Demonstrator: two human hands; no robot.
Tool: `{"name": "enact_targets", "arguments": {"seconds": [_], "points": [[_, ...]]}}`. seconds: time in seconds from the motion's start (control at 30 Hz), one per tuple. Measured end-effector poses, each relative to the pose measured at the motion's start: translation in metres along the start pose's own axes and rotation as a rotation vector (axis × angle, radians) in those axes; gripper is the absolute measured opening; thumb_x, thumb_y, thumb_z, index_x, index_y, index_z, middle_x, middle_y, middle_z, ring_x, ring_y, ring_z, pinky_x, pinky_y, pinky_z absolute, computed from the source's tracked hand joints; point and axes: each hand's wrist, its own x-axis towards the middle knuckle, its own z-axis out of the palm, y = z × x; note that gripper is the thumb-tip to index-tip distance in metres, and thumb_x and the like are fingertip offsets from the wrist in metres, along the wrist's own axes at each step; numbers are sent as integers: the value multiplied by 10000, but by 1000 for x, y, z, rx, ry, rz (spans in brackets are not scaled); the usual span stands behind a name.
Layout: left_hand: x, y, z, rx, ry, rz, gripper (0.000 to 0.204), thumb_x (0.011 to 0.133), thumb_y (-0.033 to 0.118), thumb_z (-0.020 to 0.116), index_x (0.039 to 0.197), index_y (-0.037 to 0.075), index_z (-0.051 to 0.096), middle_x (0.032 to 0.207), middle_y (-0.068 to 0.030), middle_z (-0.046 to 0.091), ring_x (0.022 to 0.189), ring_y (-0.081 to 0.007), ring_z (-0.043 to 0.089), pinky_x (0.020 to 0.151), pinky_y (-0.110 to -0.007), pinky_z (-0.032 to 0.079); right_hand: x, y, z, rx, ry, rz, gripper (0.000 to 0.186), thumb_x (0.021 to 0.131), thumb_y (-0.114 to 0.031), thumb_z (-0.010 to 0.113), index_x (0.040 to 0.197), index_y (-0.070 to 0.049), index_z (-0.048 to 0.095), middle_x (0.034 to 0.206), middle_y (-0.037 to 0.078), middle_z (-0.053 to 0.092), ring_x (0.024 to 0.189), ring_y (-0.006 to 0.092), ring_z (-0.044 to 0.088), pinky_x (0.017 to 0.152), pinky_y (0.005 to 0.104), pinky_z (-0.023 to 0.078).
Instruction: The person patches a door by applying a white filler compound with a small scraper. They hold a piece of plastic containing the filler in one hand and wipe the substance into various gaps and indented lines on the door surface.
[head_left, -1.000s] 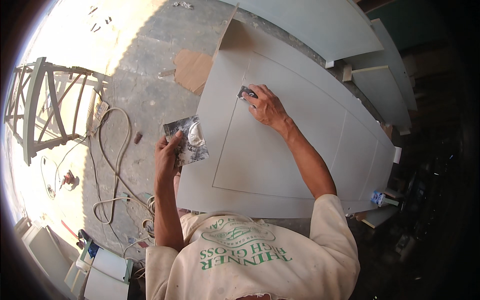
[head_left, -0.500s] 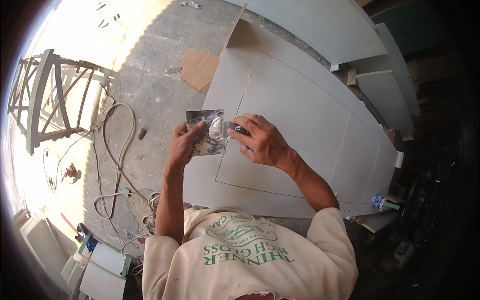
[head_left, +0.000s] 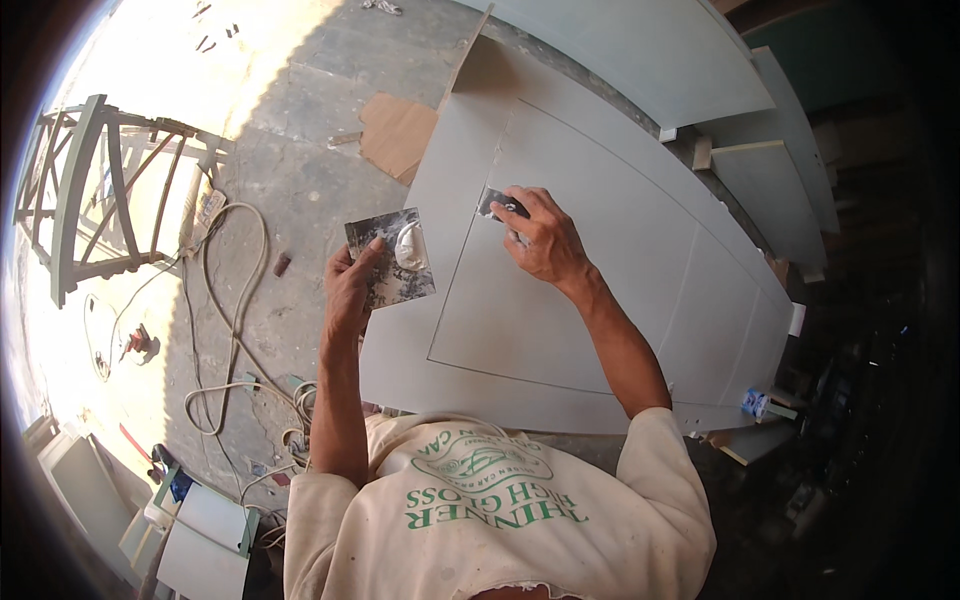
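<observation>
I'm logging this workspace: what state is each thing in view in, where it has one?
Rectangular plate: smeared, held in the left hand
White paste: heaped on the plate
Dark spreader: white-smeared, held in the right hand
Lined panel: some lines dark, others pale
Brown cardboard: spread on the concrete floor
Pale cable: loosely looped

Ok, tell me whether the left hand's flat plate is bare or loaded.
Loaded: a white, paste-like mound sits on the plate, near its right edge.

Cardboard on grey floor
</observation>
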Motion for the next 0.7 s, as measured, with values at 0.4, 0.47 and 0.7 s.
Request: {"name": "enact_targets", "arguments": {"seconds": [0.4, 0.47, 0.7], "points": [[1, -6, -7, 14, 58, -6, 146, 998, 155, 675, 1039, 17, 692, 881, -54, 743, 671, -109, 702, 599, -264, 585, 9, 53, 30, -187, -101, -45, 381, 741, -104, 776, 1115, -45, 733, 1252, 118, 604, 1104, 280, 598, 919, 383, 573], [-1, -11, -10, -8, 60, -5, 160, 998, 140, 666, 1061, -6, 688, 877, -74, 742, 667, -123, 711, 584, -273, 598, 9, 48, 23, -205, -136, -31, 379, 742, -103, 774, 1114, -40, 730, 1266, 120, 594, 1092, 283, 598, 912, 383, 575], [1, -11, -15, 15, 51, -27, 170, 994, 141, 672, 1075, -8, 690, 861, -73, 739, 656, -126, 710, 573, -272, 598, -13, 40, 45, -98, -82, -91, 377, 764, -72, 752, 1137, -27, 727, 1289, 152, 574, 1076, 304, 606, 912, 397, 583]]}}
